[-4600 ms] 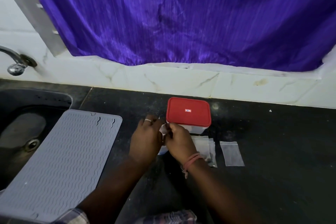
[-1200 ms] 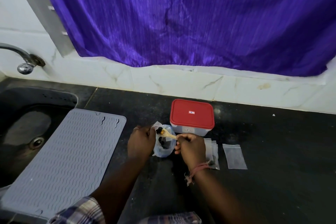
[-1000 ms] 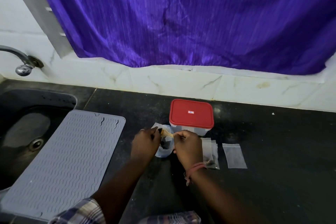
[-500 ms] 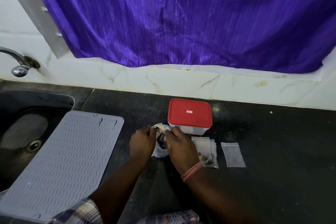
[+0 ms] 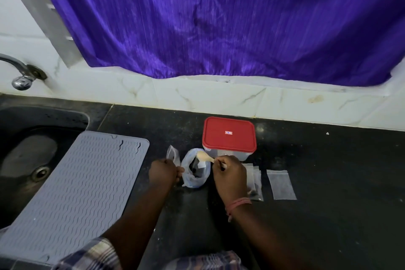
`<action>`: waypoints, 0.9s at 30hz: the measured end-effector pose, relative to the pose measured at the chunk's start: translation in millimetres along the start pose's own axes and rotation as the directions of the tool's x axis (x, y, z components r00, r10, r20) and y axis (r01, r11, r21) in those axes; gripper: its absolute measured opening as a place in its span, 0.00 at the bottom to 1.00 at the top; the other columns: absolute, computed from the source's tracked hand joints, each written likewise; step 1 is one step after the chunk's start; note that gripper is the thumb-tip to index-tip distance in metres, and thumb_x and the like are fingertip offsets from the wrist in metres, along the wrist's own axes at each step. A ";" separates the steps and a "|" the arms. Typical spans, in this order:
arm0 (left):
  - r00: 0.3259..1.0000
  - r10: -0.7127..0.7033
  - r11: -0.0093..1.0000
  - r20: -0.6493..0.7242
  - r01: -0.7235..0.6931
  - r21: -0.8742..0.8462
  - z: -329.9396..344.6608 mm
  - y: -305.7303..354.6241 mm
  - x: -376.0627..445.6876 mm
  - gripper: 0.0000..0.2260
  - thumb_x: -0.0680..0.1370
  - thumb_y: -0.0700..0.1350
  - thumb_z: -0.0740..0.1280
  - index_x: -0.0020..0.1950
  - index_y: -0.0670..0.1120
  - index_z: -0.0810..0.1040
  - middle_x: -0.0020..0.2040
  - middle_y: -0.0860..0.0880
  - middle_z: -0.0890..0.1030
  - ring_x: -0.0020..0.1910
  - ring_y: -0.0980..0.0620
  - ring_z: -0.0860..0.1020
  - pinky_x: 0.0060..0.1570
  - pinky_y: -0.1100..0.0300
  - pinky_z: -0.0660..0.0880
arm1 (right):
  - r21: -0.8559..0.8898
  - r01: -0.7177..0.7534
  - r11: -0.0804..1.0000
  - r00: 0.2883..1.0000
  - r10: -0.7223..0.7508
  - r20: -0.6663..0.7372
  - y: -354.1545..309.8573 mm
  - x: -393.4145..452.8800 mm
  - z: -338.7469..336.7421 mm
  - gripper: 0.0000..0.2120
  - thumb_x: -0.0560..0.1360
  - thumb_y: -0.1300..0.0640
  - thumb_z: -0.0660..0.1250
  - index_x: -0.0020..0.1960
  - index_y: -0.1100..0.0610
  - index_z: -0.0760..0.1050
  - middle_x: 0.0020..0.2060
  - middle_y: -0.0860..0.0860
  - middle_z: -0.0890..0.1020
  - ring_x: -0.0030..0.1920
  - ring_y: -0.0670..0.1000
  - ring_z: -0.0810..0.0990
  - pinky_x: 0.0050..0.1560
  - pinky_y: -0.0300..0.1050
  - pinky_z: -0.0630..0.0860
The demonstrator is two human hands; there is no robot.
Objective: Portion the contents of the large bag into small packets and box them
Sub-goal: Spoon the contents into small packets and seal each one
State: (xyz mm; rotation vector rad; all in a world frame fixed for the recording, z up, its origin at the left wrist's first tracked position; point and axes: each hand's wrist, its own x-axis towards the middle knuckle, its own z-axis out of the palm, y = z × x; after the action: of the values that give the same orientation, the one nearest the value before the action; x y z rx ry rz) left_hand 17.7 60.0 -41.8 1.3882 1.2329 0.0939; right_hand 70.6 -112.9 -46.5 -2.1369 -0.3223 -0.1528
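A clear large bag (image 5: 195, 172) with dark contents stands open on the black counter between my hands. My left hand (image 5: 163, 172) pinches a small clear packet (image 5: 172, 155) upright just left of the bag. My right hand (image 5: 230, 173) grips a small wooden spoon (image 5: 205, 157) whose bowl hovers over the bag's mouth. Behind the bag sits a clear box with a red lid (image 5: 229, 135), shut. Right of my right hand lie filled small packets (image 5: 255, 183) and one empty packet (image 5: 281, 184).
A grey ribbed mat (image 5: 72, 184) lies at the left, overlapping the dark sink (image 5: 26, 160) with its tap (image 5: 20, 74). A purple curtain (image 5: 219, 19) hangs above the white tiled ledge at the back. Bare black counter (image 5: 339, 193) stretches to the right.
My hands have parted from the bag's mouth. The left now holds a small packet off to the left, and the right has lifted the spoon above the bag.
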 end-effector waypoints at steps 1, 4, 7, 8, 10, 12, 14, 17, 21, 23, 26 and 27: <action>0.999 0.038 0.999 -0.034 -0.038 0.009 1.3 -3.4 1.7 0.13 0.84 0.40 0.56 0.51 0.37 0.79 0.36 0.42 0.86 0.28 0.48 0.78 0.29 0.58 0.75 | -0.038 -0.020 0.999 0.999 0.022 0.043 4.3 -2.3 2.7 0.04 0.73 0.62 0.72 0.39 0.57 0.80 0.36 0.50 0.81 0.37 0.47 0.78 0.40 0.46 0.77; 0.989 0.108 0.989 -0.099 -0.097 0.111 5.8 -9.5 2.9 0.14 0.83 0.44 0.59 0.46 0.43 0.82 0.33 0.48 0.86 0.31 0.48 0.83 0.35 0.54 0.81 | -0.172 0.007 0.985 0.988 0.020 0.156 10.3 -7.2 9.6 0.10 0.73 0.60 0.70 0.34 0.54 0.73 0.35 0.50 0.77 0.36 0.48 0.74 0.37 0.43 0.67; 0.981 0.152 0.975 -0.117 -0.129 0.181 10.6 -13.6 3.2 0.15 0.81 0.46 0.59 0.42 0.46 0.82 0.32 0.51 0.85 0.34 0.47 0.84 0.42 0.48 0.84 | -0.279 0.073 0.958 0.969 -0.002 0.248 8.5 -9.5 16.3 0.10 0.74 0.58 0.66 0.35 0.53 0.73 0.37 0.52 0.77 0.40 0.52 0.77 0.38 0.46 0.70; 0.981 0.156 0.973 -0.117 -0.132 0.190 12.9 -14.8 4.1 0.14 0.81 0.46 0.60 0.41 0.46 0.82 0.32 0.51 0.85 0.35 0.47 0.84 0.43 0.48 0.84 | -0.315 0.102 0.943 0.965 -0.017 0.261 8.8 -9.7 19.1 0.08 0.75 0.58 0.66 0.36 0.55 0.76 0.38 0.53 0.78 0.41 0.54 0.78 0.40 0.47 0.73; 0.981 0.153 0.964 -0.122 -0.121 0.238 17.0 -14.3 2.1 0.13 0.81 0.47 0.61 0.43 0.47 0.82 0.35 0.50 0.85 0.37 0.47 0.84 0.45 0.48 0.84 | -0.371 0.134 0.919 0.961 -0.028 0.276 9.5 -8.4 23.7 0.08 0.75 0.56 0.64 0.40 0.57 0.79 0.40 0.55 0.80 0.43 0.54 0.79 0.43 0.47 0.75; 0.976 0.166 0.939 -0.142 -0.113 0.324 18.7 -14.9 1.2 0.12 0.82 0.48 0.62 0.48 0.46 0.83 0.42 0.48 0.86 0.42 0.47 0.84 0.47 0.52 0.81 | -0.371 0.118 0.921 0.958 -0.008 0.286 10.7 -7.1 26.7 0.09 0.75 0.55 0.63 0.40 0.57 0.80 0.40 0.54 0.81 0.43 0.54 0.80 0.43 0.47 0.74; 0.976 0.151 0.931 -0.155 -0.088 0.354 18.7 -17.0 2.1 0.13 0.83 0.48 0.60 0.53 0.43 0.83 0.49 0.44 0.85 0.48 0.45 0.83 0.47 0.54 0.78 | -0.331 0.051 0.942 0.957 0.048 0.286 7.7 -6.9 29.2 0.09 0.74 0.55 0.64 0.39 0.56 0.80 0.38 0.53 0.82 0.41 0.53 0.81 0.43 0.46 0.75; 0.984 0.114 0.948 -0.140 -0.065 0.313 18.9 -20.3 7.4 0.13 0.83 0.48 0.61 0.54 0.43 0.82 0.50 0.43 0.84 0.49 0.45 0.82 0.53 0.49 0.80 | -0.125 -0.310 0.942 0.906 0.333 0.262 6.9 -6.5 36.8 0.11 0.72 0.55 0.65 0.34 0.57 0.80 0.30 0.52 0.83 0.34 0.51 0.83 0.39 0.50 0.81; 0.984 0.103 0.953 -0.143 -0.056 0.298 19.0 -19.9 12.0 0.11 0.82 0.46 0.62 0.52 0.43 0.83 0.48 0.42 0.84 0.48 0.45 0.83 0.54 0.47 0.81 | -0.075 -0.391 0.917 0.879 0.396 0.266 11.1 -9.7 38.2 0.11 0.76 0.56 0.65 0.37 0.55 0.81 0.34 0.50 0.84 0.36 0.50 0.83 0.43 0.49 0.82; 0.983 0.117 0.952 -0.142 -0.070 0.297 19.8 -20.0 13.9 0.12 0.82 0.46 0.61 0.51 0.43 0.83 0.47 0.42 0.84 0.48 0.44 0.83 0.54 0.46 0.81 | -0.301 -0.053 0.952 0.923 0.162 0.348 9.5 -11.8 35.9 0.08 0.79 0.56 0.63 0.46 0.55 0.80 0.45 0.50 0.82 0.45 0.50 0.81 0.47 0.43 0.77; 0.979 0.140 0.957 -0.150 -0.094 0.276 21.7 -20.8 16.7 0.12 0.82 0.45 0.61 0.50 0.42 0.83 0.46 0.42 0.84 0.48 0.43 0.83 0.54 0.46 0.81 | -0.420 0.121 0.899 0.900 0.080 0.429 1.6 -9.4 40.8 0.10 0.81 0.56 0.61 0.54 0.56 0.79 0.51 0.52 0.80 0.50 0.52 0.81 0.50 0.45 0.77; 0.977 0.156 0.959 -0.143 -0.115 0.258 22.3 -21.4 17.9 0.12 0.82 0.45 0.61 0.49 0.41 0.83 0.45 0.41 0.84 0.47 0.42 0.83 0.54 0.46 0.81 | -0.396 0.060 0.916 0.905 0.117 0.410 0.7 -9.0 44.8 0.09 0.80 0.56 0.62 0.53 0.56 0.80 0.50 0.52 0.82 0.49 0.52 0.82 0.50 0.45 0.78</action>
State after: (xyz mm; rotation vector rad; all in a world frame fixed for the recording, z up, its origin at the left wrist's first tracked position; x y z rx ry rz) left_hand 28.1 51.3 -74.8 1.7112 1.3158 0.1547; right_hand 61.5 -77.5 -73.9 -2.5780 -0.5517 0.3022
